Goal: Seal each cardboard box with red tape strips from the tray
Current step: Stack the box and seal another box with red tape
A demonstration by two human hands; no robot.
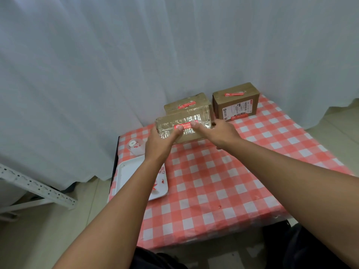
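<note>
My corner, curtained in white.

A pale curtain hangs in folds behind my desk, which wears a red-and-white checked cloth. Beige floor tiles run on my left, where a white perforated metal rail slants across. The light is soft and even.

A red-and-white checked tablecloth covers the table before a white curtain; metal shelving frame at left.
</note>
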